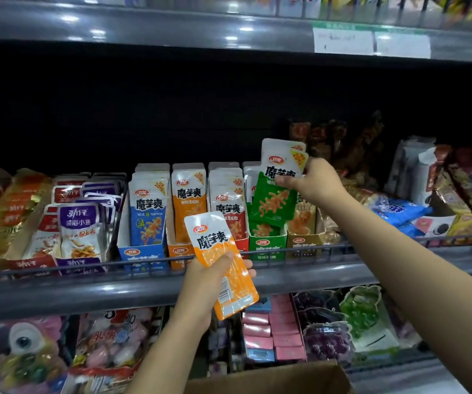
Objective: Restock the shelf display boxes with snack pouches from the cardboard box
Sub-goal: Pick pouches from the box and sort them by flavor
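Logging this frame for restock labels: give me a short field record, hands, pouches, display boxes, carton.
left hand: left hand grips orange pouch, below the shelf rail
right hand: right hand pinches green pouches above green display box
orange display box: orange display box, holds pouches
cardboard box: cardboard box, bottom edge, contents hidden

Four display boxes (226, 223) stand side by side along the shelf's (144, 291) front edge; the cardboard box (271, 378) sits below.
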Demonstrator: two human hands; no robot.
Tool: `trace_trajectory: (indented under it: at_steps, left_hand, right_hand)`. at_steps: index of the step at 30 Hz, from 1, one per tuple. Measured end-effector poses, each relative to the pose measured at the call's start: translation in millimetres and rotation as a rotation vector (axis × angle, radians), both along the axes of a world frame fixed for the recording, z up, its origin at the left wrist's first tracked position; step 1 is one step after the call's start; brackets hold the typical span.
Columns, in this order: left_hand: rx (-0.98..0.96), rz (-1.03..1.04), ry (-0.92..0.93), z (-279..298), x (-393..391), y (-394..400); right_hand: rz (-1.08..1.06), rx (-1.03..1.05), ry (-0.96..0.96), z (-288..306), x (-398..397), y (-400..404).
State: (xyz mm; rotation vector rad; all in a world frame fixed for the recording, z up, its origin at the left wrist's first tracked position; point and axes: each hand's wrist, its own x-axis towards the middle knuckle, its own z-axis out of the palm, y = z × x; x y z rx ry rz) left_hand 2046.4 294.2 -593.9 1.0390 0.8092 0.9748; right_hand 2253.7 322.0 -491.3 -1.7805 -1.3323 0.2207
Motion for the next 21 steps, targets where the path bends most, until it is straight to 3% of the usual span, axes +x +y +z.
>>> trace_trajectory:
  at_steps: [9,15,21]
  left_hand:
    - [-0.020,-0.017,0.002,2,1,-1]
    - [-0.028,-0.027,-0.004,4,0,-2]
    - [-0.024,-0.029,0.015,3,1,-2]
  right_hand:
    - [0.121,-0.122,0.003,6,-11,11]
    - [0.186,-0.109,0.224,6,-4,7]
    - [0.156,-0.245,0.162,-14,0,11]
